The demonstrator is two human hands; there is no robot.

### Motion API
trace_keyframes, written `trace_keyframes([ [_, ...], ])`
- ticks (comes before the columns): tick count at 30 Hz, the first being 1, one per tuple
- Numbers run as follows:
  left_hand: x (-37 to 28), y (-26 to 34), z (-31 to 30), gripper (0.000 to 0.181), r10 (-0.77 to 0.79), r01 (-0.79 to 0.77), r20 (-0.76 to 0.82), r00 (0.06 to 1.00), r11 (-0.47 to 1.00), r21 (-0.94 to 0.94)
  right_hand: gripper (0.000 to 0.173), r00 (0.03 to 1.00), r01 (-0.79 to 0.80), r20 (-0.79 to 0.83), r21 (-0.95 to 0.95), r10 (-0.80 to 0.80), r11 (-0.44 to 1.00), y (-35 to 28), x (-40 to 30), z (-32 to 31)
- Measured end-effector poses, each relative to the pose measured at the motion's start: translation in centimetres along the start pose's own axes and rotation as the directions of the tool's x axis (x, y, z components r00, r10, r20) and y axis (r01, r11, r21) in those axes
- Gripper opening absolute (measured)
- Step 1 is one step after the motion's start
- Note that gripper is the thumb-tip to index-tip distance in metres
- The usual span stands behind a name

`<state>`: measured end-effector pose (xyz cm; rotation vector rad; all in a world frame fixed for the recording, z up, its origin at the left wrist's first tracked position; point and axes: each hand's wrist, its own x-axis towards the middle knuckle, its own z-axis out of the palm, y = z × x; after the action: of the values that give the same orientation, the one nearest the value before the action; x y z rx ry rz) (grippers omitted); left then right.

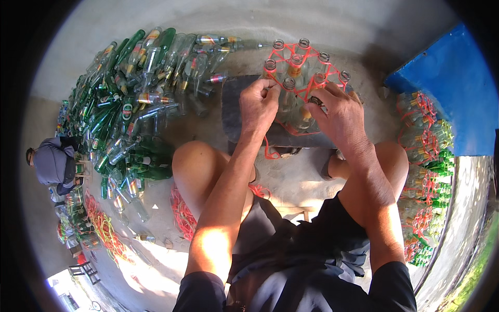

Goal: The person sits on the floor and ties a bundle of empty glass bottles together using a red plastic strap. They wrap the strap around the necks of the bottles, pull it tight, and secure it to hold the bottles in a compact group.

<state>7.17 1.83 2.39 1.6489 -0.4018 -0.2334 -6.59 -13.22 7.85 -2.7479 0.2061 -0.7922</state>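
Note:
A cluster of several clear glass bottles [286,103] stands upright on a low, dark-topped support [237,117] in front of my knees. Red plastic twine [302,91] runs around and between their necks in a criss-cross. My left hand [259,103] pinches at the twine beside the near-left bottles, its fingertips partly hidden. The thumb and fingers of my right hand [341,111] close around the neck of the nearest bottle [306,117]. More red twine circles low around the bottles, and a loose tail [268,150] hangs over the support's front edge.
Loose green and clear bottles [128,97] are heaped at my left. Beyond them sits another person [54,160]. Twine heaps [181,214] lie on the floor at left. Bound bottle bundles [425,144] line the right side, by a blue panel [452,89].

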Motion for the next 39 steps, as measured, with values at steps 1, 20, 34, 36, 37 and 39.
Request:
trace_keyframes([
  [1,-0.1,-0.1,0.0,0.014,-0.020,0.021,0.004,1.000,0.999,-0.042,0.025,1.000,-0.005,0.008,-0.010,0.005,1.000,-0.1,0.0,0.0],
  [20,1.8,-2.7,-0.8,0.015,-0.269,0.320,0.189,0.944,0.884,-0.342,0.020,0.931,0.107,0.337,0.117,-0.141,0.987,0.5,8.9,1.8],
  [34,2.9,-3.6,0.1,0.024,-0.265,0.279,0.088,0.960,0.925,-0.257,0.050,0.620,-0.193,0.783,0.222,-0.057,0.956,1.2,12.5,2.6],
  [36,3.2,-3.9,0.3,0.024,-0.272,0.287,0.093,0.958,0.920,-0.268,0.055,0.684,-0.075,0.711,0.293,-0.165,0.953,2.0,11.9,3.3],
  [37,3.3,-4.3,0.4,0.023,-0.264,0.277,0.085,0.961,0.919,-0.282,0.056,0.664,-0.101,0.735,0.271,-0.138,0.957,2.0,12.0,3.2],
  [39,3.4,-4.9,0.6,0.022,-0.244,0.254,0.069,0.967,0.918,-0.305,0.057,0.624,-0.153,0.777,0.222,-0.080,0.963,1.4,12.3,2.9],
])
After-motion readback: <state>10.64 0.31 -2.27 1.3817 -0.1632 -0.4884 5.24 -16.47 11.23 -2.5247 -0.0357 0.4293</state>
